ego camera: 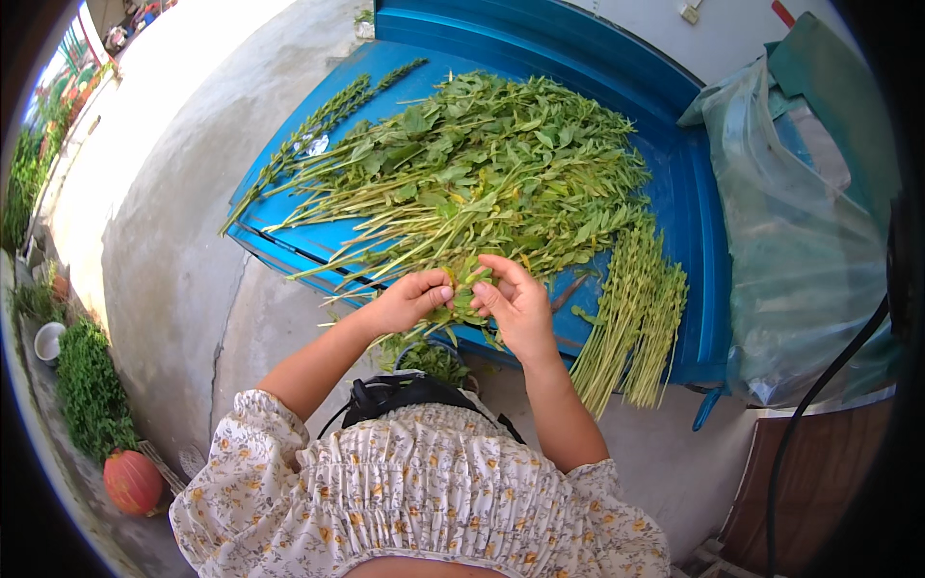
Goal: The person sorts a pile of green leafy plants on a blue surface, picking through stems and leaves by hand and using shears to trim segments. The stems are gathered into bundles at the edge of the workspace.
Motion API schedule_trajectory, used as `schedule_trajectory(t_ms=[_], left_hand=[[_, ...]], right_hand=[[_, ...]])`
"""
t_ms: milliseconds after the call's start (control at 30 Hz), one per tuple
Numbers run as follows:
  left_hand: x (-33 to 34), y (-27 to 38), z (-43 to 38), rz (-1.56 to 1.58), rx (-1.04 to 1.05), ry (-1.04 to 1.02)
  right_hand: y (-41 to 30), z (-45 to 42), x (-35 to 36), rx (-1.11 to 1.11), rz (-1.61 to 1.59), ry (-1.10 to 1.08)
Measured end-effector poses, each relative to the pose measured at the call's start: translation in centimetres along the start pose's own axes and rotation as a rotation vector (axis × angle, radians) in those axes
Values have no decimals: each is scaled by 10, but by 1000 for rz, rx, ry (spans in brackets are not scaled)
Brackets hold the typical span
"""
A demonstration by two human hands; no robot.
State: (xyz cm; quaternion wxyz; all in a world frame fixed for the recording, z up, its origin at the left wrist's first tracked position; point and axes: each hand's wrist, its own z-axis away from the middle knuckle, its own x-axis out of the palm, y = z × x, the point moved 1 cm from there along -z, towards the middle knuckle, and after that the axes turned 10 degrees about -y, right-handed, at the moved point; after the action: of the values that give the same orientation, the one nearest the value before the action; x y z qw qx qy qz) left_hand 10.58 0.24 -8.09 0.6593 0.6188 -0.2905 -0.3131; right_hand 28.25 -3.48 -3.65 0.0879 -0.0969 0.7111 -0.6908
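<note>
My left hand (pixel 415 298) pinches a leafy green stalk (pixel 465 290) between thumb and fingertips, over the front edge of a blue metal truck bed (pixel 679 238). At the other side of the same stalk, my right hand (pixel 517 307) has its thumb and curled fingers on the leaves. Some leaves there are yellowing. Just beyond both hands lies a large heap of cut leafy stalks (pixel 498 159), their bare stem ends towards the left. To the right rests a bundle of stripped stalks with pods (pixel 636 311), its stems sticking out over the edge.
Below my hands stands a bucket of leaves (pixel 433 361). A blade-like tool (pixel 569 292) lies beside the heap. Separate podded stalks (pixel 318 130) lie at the far left. Plastic sheeting (pixel 788 238) hangs on the right, near a black cable (pixel 795 426). The concrete floor (pixel 181 195) extends left.
</note>
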Motion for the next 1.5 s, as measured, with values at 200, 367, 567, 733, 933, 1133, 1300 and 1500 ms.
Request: schedule_trajectory(t_ms=[200,367,567,733,933,1133,1300,1500], left_hand=[[4,1,-3,107,80,-41],[14,6,-5,147,169,-7],[27,15,-8,76,283,67],[30,17,-12,128,210,151],[16,9,-18,267,322,127],[9,17,-17,560,235,30],[15,22,-19,628,270,-53],[11,23,-17,539,280,-51]], right_hand=[[14,2,6,-120,-244,134],[16,5,8,-111,-201,197],[17,7,14,-222,180,241],[1,9,19,-493,800,287],[9,21,22,-441,627,235],[21,36,15,-56,179,141],[19,5,21,-118,-75,118],[22,5,18,-123,-79,130]])
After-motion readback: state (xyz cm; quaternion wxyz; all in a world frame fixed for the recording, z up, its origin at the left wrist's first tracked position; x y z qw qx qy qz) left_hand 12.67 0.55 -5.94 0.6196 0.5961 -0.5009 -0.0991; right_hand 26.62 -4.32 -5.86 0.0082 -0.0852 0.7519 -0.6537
